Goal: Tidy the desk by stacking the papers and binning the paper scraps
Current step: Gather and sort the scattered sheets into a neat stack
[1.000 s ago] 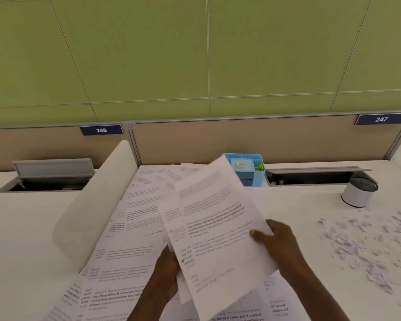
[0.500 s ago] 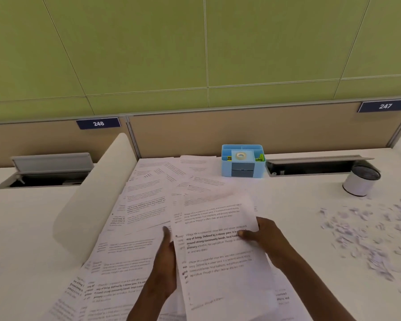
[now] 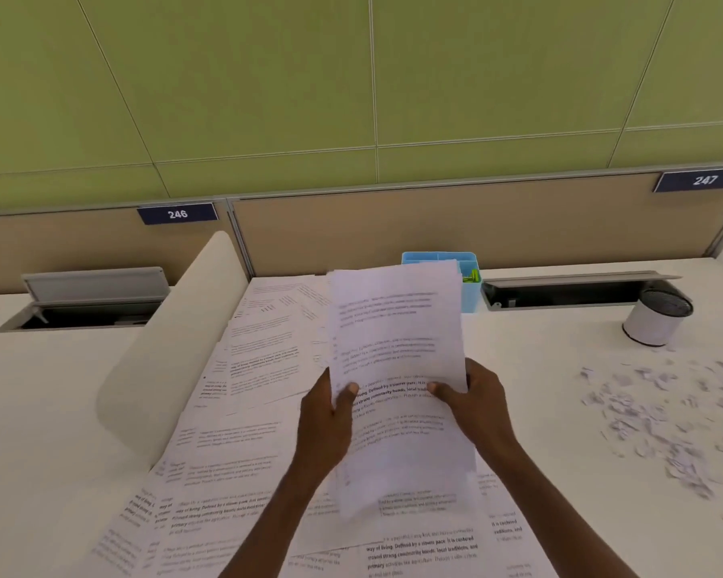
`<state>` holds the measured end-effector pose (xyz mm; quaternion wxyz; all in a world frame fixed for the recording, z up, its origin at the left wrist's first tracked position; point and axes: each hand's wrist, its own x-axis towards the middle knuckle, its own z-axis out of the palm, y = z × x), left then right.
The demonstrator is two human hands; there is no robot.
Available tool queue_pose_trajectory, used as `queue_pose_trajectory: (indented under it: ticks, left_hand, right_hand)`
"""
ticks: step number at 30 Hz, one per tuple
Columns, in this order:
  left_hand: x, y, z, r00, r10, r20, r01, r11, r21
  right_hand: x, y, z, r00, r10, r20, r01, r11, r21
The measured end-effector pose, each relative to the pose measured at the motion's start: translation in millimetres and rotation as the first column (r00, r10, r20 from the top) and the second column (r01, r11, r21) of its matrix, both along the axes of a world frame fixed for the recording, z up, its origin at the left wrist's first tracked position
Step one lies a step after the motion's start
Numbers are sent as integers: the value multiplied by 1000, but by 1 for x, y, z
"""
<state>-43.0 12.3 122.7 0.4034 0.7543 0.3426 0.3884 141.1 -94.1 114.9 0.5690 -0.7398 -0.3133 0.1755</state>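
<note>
Two hands, left [image 3: 324, 415] and right [image 3: 476, 400], gripping one paper sheaf [image 3: 397, 348], scraps [image 3: 660, 410] scattered right

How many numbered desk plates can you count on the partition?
2: plate 246 at the left, above the curved white divider; plate 247 at the far right. Others may lie outside the view.

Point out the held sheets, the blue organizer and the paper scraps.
held sheets [image 3: 397, 327]: head view, upper printed face.
blue organizer [image 3: 470, 287]: head view, right front wall.
paper scraps [image 3: 660, 406]: head view, middle of scatter.
</note>
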Motion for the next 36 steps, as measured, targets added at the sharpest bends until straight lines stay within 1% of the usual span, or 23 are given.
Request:
queue_pose_trajectory:
  ticks: [2, 4, 6, 8, 10, 12, 15, 17, 19, 21, 23, 26, 28, 30, 31, 32, 33, 34, 35, 36]
  left_hand:
    - [6, -10, -1, 997, 37, 73, -45, 993, 112]
    - [7, -15, -5, 986, 76, 148, -96, 986, 136]
    - [6, -17, -8, 970, 99, 221, -124, 987, 104]
    - [4, -19, -12, 959, 113, 261, -123, 992, 19]
    - [-1, -19, -23, 961, 159, 228, -146, 987, -71]
    - [-7, -18, -37, 966, 205, 159, -185, 974, -131]
    - [-10, -16, -49, 973, 204, 104, -179, 962, -204]
    - [-9, -16, -50, 972, 215, 92, -187, 952, -243]
    - [-8, -15, -49, 966, 237, 107, -202, 943, -266]
    - [-10, -14, -47, 961, 243, 132, -201, 942, -268]
    - [-13, -13, -50, 967, 224, 119, -185, 944, -273]
    - [-18, -14, -63, 980, 193, 49, -170, 940, -297]
    - [-21, -16, -73, 987, 158, 30, -142, 941, -306]
    - [-24, -15, -75, 988, 151, 26, -139, 953, -270]
    - [-25, -13, -74, 986, 163, 31, -150, 957, -248]
    - [-27, -9, -74, 984, 174, 33, -162, 959, -232]
    - [-30, -6, -74, 983, 183, 30, -172, 959, -224]
    - [-33, -1, -74, 981, 191, 18, -182, 959, -217]
    - [-37, 3, -73, 980, 200, 6, -195, 959, -207]
    - [-41, 8, -73, 977, 213, 5, -208, 958, -195]
  right_hand:
    - [-7, 4, -1, 995, -60, 76, 56, 997, 57]
    - [-12, 6, 2, 992, -87, 94, 72, 985, 159]
    - [-15, 6, 3, 994, -70, 88, 48, 971, 234]
    - [-16, 6, -2, 996, -40, 77, 22, 975, 223]
    - [-16, 5, -13, 1000, -1, 17, -2, 988, 156]
    - [-19, 3, -29, 998, 40, -47, -36, 996, 86]
    - [-24, 2, -48, 994, 81, -76, -78, 996, 36]
    - [-28, 3, -52, 992, 95, -88, -93, 995, 37]
    - [-31, 5, -48, 991, 103, -86, -96, 992, 82]
    - [-33, 5, -44, 991, 101, -89, -90, 989, 118]
    - [-35, 3, -45, 987, 119, -105, -105, 986, 128]
    - [-41, -1, -59, 971, 194, -140, -181, 978, 100]
    - [-45, -2, -68, 967, 205, -152, -197, 978, 65]
    - [-42, -1, -70, 971, 180, -160, -187, 982, -28]
    - [-37, -1, -71, 978, 152, -146, -170, 979, -117]
    - [-32, -1, -73, 989, 121, -88, -139, 959, -247]
    - [-26, -5, -76, 995, 101, 20, -84, 908, -411]
    - [-22, -10, -78, 986, 96, 137, 0, 822, -570]
    - [-19, -18, -80, 968, 96, 232, 93, 723, -685]
    - [-19, -26, -81, 953, 101, 284, 157, 638, -754]
